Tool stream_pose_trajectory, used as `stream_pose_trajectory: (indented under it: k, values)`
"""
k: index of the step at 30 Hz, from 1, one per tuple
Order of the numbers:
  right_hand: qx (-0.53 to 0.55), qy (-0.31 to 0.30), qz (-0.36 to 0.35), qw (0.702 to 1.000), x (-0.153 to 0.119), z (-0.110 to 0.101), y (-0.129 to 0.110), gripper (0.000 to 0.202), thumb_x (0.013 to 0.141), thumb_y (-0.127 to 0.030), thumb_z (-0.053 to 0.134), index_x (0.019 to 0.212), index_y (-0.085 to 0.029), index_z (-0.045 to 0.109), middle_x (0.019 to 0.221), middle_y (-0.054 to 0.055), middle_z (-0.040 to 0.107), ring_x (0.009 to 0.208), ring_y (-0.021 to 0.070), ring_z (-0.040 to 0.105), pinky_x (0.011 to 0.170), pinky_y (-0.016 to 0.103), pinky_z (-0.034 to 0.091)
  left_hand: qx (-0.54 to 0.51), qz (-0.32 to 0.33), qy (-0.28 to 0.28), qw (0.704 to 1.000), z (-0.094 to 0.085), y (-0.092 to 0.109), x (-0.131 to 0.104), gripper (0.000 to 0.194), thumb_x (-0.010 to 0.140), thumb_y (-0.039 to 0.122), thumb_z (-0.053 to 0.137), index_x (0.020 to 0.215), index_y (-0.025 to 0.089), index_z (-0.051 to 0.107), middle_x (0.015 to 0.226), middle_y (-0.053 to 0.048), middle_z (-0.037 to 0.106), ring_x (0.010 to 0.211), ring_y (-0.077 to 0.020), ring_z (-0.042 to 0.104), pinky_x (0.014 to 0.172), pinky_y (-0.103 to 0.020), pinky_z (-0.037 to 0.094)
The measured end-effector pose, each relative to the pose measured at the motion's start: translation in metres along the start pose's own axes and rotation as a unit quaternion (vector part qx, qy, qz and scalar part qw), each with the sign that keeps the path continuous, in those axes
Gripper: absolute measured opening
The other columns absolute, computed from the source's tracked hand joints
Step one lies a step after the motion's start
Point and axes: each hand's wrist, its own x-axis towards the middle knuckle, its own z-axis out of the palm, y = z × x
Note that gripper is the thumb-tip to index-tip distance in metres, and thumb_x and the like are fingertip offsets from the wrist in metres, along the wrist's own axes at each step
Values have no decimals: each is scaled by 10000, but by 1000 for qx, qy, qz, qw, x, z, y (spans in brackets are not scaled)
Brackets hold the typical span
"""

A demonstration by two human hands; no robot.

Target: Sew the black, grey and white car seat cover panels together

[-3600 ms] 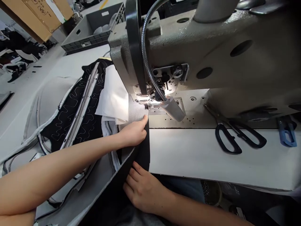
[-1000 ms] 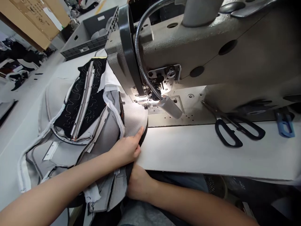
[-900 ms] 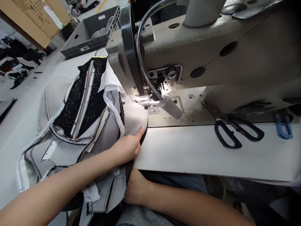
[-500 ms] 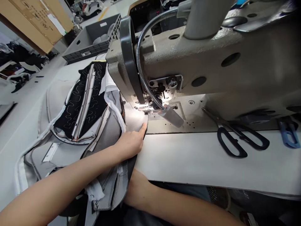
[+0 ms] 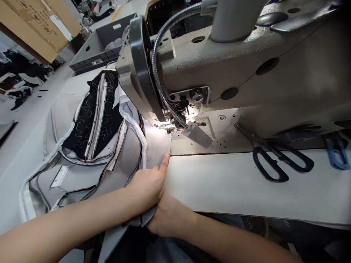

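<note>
A large grey sewn fabric cover (image 5: 157, 144) with white strips and a black stitched panel (image 5: 82, 124) lies to the left of the sewing machine (image 5: 208, 69). Its right edge runs up to the lit presser foot (image 5: 168, 128). On that edge, below the foot, rests my left hand (image 5: 146, 186), index finger stretched along the cloth and the other fingers curled at it. Close below, my right hand (image 5: 170, 215) grips the cover's lower edge; its fingers are mostly hidden behind the cloth and my left hand.
Black-handled scissors (image 5: 270, 164) lie on the machine bed and white table (image 5: 236, 186), with a blue-handled tool (image 5: 337, 153) farther right. A lamp (image 5: 197, 134) on a bendable metal neck hangs near the needle area. Behind stand a grey crate (image 5: 94, 58) and a cardboard box (image 5: 38, 27).
My left hand has slid down the fabric edge, away from the presser foot. My right hand has come up beside it, and the cover's lower part has been drawn up.
</note>
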Motion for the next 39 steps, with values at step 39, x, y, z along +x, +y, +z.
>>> stream_pose_trajectory:
  k: [39]
  values:
    - [69,-93,36,993,-16,-35,28,171,878,-116,466,863,-103,636,856,117,672,821,232,631,802,370,510,97,-10,47,994,0,-14,-9,688,859,184,403,1506,166,169,979,-112,632,816,-255,647,638,-346,505]
